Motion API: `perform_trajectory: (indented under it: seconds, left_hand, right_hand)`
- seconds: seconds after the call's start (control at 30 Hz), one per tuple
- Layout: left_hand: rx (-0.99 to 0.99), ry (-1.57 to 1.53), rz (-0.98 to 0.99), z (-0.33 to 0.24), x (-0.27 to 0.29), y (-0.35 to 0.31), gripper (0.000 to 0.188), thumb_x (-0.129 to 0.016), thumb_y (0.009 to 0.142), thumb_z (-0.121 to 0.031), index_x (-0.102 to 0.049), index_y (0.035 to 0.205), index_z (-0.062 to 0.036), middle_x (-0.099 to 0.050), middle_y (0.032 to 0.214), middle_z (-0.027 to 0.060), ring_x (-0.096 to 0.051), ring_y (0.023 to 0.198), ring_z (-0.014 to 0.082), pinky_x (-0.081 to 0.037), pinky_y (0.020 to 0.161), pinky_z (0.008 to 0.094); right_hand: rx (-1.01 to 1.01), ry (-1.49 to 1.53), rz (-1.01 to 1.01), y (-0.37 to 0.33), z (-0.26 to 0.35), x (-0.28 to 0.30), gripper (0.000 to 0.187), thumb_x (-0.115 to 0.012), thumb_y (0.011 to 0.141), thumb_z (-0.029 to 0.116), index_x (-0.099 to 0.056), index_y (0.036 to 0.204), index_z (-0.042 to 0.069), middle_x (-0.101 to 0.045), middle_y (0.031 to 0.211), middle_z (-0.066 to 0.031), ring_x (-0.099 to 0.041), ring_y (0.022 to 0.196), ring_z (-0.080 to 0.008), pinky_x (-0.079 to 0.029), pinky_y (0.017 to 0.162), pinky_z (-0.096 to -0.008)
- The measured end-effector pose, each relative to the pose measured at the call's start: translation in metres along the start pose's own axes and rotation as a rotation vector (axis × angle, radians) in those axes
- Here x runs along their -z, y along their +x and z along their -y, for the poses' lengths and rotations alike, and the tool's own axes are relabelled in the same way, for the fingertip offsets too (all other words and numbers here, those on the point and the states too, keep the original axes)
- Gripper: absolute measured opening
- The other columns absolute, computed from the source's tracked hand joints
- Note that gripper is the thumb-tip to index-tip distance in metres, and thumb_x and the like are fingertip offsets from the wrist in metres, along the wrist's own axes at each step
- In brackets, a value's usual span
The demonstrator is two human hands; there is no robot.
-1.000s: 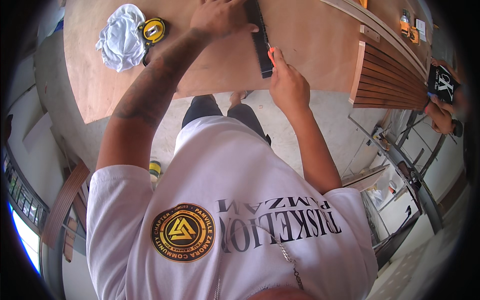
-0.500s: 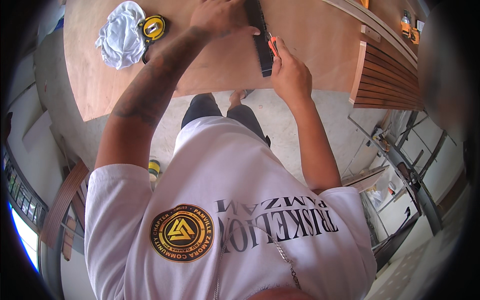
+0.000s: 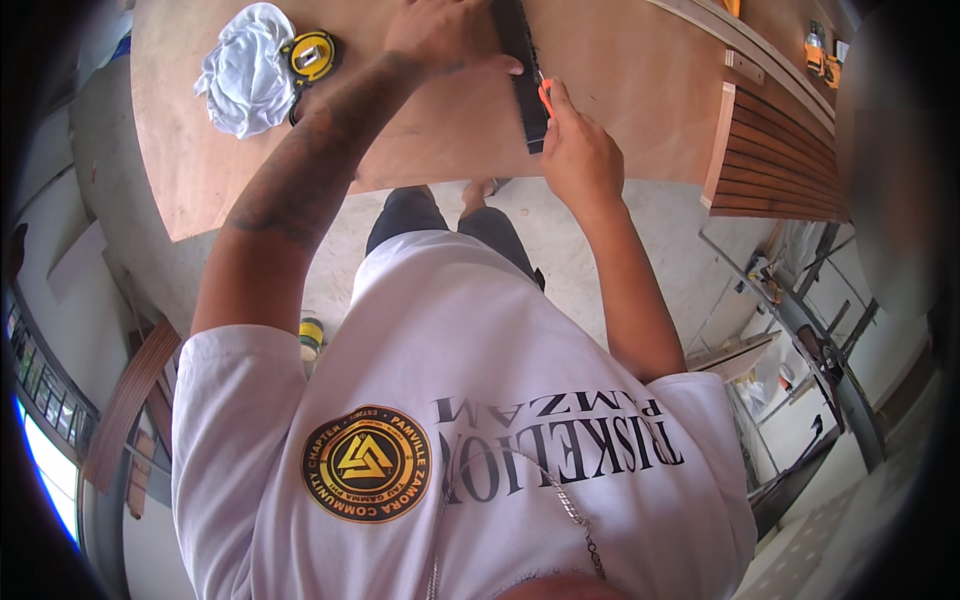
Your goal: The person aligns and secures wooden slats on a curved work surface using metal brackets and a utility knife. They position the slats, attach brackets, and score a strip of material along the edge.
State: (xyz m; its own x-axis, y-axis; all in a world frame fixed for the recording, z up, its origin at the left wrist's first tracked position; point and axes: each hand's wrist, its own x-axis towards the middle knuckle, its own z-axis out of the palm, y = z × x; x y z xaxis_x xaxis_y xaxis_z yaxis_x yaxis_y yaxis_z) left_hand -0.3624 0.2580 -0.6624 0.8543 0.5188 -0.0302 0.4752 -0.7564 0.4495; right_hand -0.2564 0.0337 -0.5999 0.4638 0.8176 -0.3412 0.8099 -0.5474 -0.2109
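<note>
My left hand (image 3: 440, 36) lies on the wooden board, its thumb stretched out to the black strip (image 3: 520, 75). The upper frame edge cuts off part of its fingers. Pointing away from me, the long, narrow strip rests on the board, with a ragged-looking right edge. Closed round an orange-handled cutter knife (image 3: 546, 93), my right hand (image 3: 583, 152) is just right of the strip's near end. The knife's thin metal tip is at the strip's right edge; whether it touches cannot be made out.
A white cloth (image 3: 247, 75) and a yellow-black tape measure (image 3: 311, 56) lie left on the board (image 3: 400, 140). At right are a slatted brown panel (image 3: 775, 155), long wooden strips (image 3: 745, 42) and an orange-yellow tool (image 3: 822, 66). Metal framing (image 3: 815, 330) stands beyond the board's right side.
Little differs. The whole view has shifted slightly; both hands keep their places at the black strip, and the right one still grips the cutter knife.
</note>
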Motion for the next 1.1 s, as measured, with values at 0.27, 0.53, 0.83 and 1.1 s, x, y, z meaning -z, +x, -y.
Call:
perform_trajectory:
  seconds: [0.27, 0.53, 0.83, 1.1]
  left_hand:
    - [0.006, 0.002, 0.020, -0.001, 0.001, -0.001, 0.121, -0.086, 0.067, -0.073, -0.043, 0.163, -0.0134, -0.036, 0.172, 0.0150, -0.028, 0.158, 0.0396, -0.022, 0.126, 0.0613]
    - [0.023, 0.011, 0.036, -0.001, 0.003, 0.000, 0.120, -0.086, 0.067, -0.072, -0.043, 0.163, -0.0140, -0.035, 0.172, 0.0143, -0.027, 0.158, 0.0389, -0.022, 0.126, 0.0601]
    - [0.018, 0.002, 0.035, -0.001, 0.002, 0.000, 0.120, -0.087, 0.067, -0.072, -0.043, 0.163, -0.0146, -0.036, 0.172, 0.0141, -0.028, 0.157, 0.0389, -0.022, 0.126, 0.0607]
    - [0.015, -0.018, 0.028, 0.000, 0.002, 0.000, 0.120, -0.087, 0.067, -0.071, -0.044, 0.163, -0.0141, -0.036, 0.172, 0.0141, -0.028, 0.158, 0.0394, -0.021, 0.126, 0.0605]
  right_hand:
    - [-0.083, 0.050, 0.104, -0.009, 0.005, 0.009, 0.058, -0.060, 0.103, 0.015, -0.048, 0.159, 0.009, -0.076, 0.107, -0.0207, -0.074, 0.099, -0.0405, -0.058, 0.084, -0.0515]
    - [-0.082, 0.064, 0.103, -0.015, 0.002, 0.005, 0.058, -0.060, 0.103, 0.014, -0.048, 0.159, 0.008, -0.076, 0.108, -0.0208, -0.074, 0.099, -0.0394, -0.058, 0.085, -0.0508]
    - [-0.045, 0.044, 0.066, -0.020, -0.003, 0.001, 0.059, -0.062, 0.101, 0.013, -0.048, 0.159, 0.010, -0.076, 0.101, -0.0185, -0.075, 0.093, -0.0384, -0.059, 0.080, -0.0496]
    - [-0.061, 0.037, 0.094, -0.027, -0.003, 0.003, 0.058, -0.062, 0.103, 0.013, -0.048, 0.159, 0.010, -0.076, 0.101, -0.0186, -0.074, 0.093, -0.0381, -0.058, 0.080, -0.0501]
